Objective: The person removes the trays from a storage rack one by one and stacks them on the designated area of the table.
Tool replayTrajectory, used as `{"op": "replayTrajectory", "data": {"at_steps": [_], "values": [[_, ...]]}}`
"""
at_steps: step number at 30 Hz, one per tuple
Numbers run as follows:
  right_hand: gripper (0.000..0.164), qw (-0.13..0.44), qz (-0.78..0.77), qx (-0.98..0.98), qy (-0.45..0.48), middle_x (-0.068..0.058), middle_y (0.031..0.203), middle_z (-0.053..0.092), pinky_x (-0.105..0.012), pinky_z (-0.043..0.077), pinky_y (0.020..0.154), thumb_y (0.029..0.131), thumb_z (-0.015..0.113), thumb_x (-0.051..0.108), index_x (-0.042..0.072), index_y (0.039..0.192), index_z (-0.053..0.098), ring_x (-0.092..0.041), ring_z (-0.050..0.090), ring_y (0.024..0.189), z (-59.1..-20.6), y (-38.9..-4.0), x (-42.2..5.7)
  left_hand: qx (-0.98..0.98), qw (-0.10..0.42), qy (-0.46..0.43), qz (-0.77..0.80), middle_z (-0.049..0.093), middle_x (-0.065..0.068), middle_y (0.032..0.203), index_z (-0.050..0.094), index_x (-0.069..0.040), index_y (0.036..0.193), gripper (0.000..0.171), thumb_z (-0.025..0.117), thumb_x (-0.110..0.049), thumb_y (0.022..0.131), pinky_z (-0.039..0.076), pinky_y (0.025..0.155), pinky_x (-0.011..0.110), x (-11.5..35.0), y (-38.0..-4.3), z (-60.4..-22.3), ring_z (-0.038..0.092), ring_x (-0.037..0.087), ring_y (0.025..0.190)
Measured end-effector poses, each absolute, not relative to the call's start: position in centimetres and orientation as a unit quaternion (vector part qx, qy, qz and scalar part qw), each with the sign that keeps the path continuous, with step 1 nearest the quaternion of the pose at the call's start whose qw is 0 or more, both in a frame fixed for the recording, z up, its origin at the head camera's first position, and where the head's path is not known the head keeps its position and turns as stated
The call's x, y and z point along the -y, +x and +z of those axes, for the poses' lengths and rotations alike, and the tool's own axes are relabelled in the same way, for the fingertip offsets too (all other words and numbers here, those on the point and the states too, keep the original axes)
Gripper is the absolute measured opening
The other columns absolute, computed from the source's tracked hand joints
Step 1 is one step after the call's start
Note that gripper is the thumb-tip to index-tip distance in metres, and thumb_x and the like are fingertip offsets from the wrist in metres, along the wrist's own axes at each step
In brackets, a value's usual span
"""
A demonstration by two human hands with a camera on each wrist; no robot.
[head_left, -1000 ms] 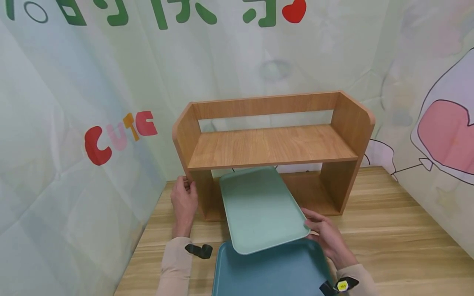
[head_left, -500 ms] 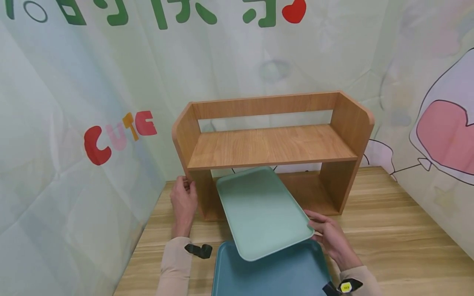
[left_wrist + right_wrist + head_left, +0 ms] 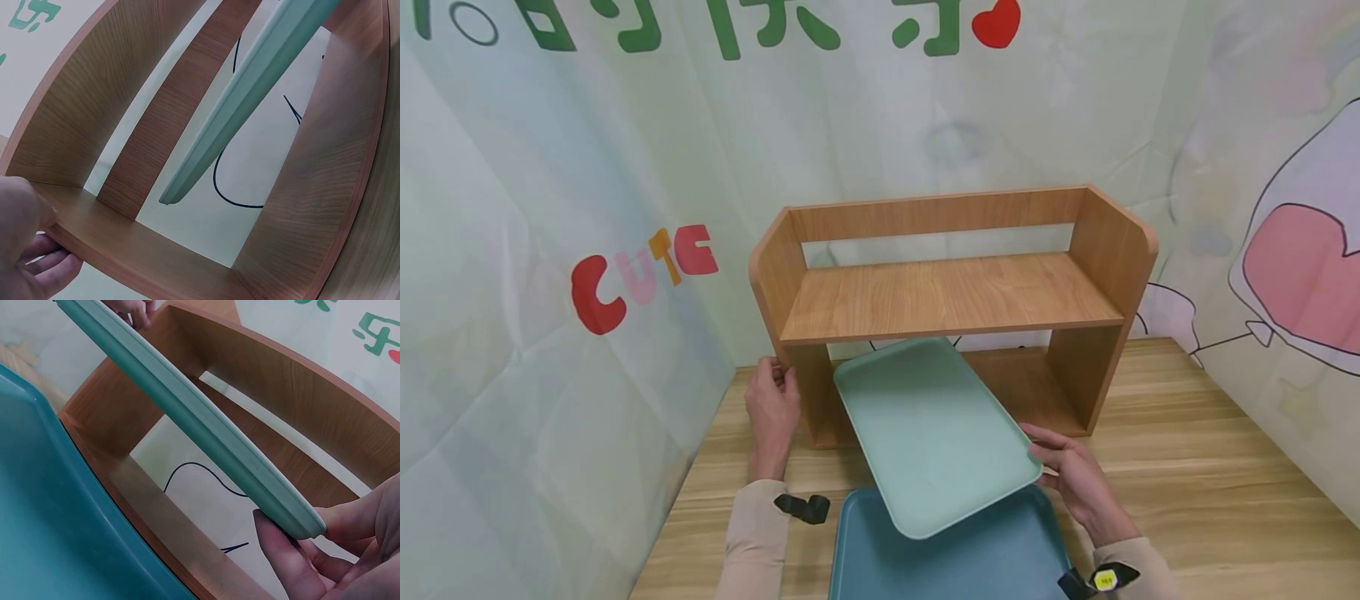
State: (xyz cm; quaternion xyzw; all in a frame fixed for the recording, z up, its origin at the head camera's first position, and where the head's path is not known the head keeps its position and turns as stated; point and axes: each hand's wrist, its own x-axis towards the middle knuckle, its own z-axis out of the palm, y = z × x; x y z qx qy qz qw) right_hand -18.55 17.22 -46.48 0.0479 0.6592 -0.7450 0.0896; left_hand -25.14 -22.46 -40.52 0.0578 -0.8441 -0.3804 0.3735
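A pale green tray (image 3: 936,433) is held at its near right corner by my right hand (image 3: 1078,479), thumb above and fingers beneath, as the right wrist view shows. Its far end reaches into the lower opening of a wooden two-tier shelf (image 3: 955,296). My left hand (image 3: 772,417) grips the front edge of the shelf's left side panel; in the left wrist view the thumb (image 3: 44,209) lies inside the panel and the fingers outside. Below the green tray lies a larger blue tray (image 3: 955,558) on the table, partly covered by it in the head view.
The shelf stands on a wood-grain table (image 3: 1210,467) against a printed cloth backdrop (image 3: 925,125). More cloth hangs along the left and right sides. Each wrist wears a black strap with a small camera (image 3: 808,508).
My right hand has drawn the green tray a little toward me and to the right, turning it slightly. The left hand and the shelf stay put.
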Motion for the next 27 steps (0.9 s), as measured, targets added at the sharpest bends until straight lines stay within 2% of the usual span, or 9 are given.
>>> {"op": "replayTrajectory", "data": {"at_steps": [14,27], "values": [[0.039,0.088,-0.740,-0.665,0.040,0.007,0.102,0.068,-0.028,0.054,0.068,0.094,0.053,0.009,-0.001,0.132,0.054,-0.011,0.065,0.083,-46.78,-18.44,-17.51,0.840,0.377,0.059,-0.386,0.065,0.023,0.097,0.056,0.004,0.102,0.014,0.059,-0.004,0.091,0.057,0.076,0.045,22.50,-25.28,-40.46,0.065,0.036,0.087],[0.038,0.108,-0.721,-0.684,0.023,0.010,0.111,0.065,-0.032,0.055,0.077,0.095,0.052,0.011,0.001,0.131,0.055,-0.012,0.064,0.094,-47.02,-18.29,-17.72,0.835,0.387,0.051,-0.388,0.065,0.023,0.095,0.056,0.005,0.101,0.013,0.059,-0.003,0.091,0.057,0.073,0.044,22.58,-25.27,-40.53,0.066,0.035,0.084]]}}
